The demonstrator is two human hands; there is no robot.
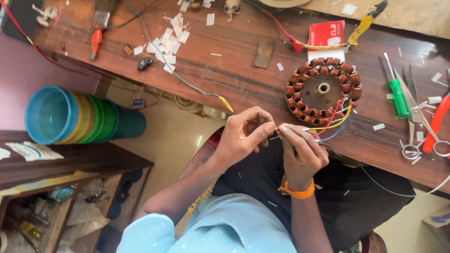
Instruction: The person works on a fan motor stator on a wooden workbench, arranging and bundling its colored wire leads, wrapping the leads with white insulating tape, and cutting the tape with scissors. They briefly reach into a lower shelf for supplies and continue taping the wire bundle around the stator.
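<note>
Copper-wound coils ring the round stator [323, 89] that lies flat on the brown wooden worktop [243, 70], near its front edge. From the stator's lower right side a bundle of thin wires [335, 122], yellow, red and blue, runs down and left to the person's hands, which meet just in front of the worktop's edge, above the lap.

The left hand [243, 136] has thumb and forefinger pinched together in a narrow grip on the end of a wire, the other fingers curled above. The right hand [300, 150] faces it, fingertips touching the left's, its grip closed on the wires where they come in from the stator; an orange beaded band [296, 190] sits on that wrist. How many strands each hand holds is too fine to tell.

To the right of the stator lie a green-handled screwdriver [398, 96], a pair of scissors [419, 124] and a red-handled tool [436, 122] side by side. Behind the stator a small red box [326, 33] rests. White paper scraps [168, 40] are scattered on the worktop's left part. At the far left, a stack of coloured plastic tubs [77, 116] lies on its side on a lower shelf.
</note>
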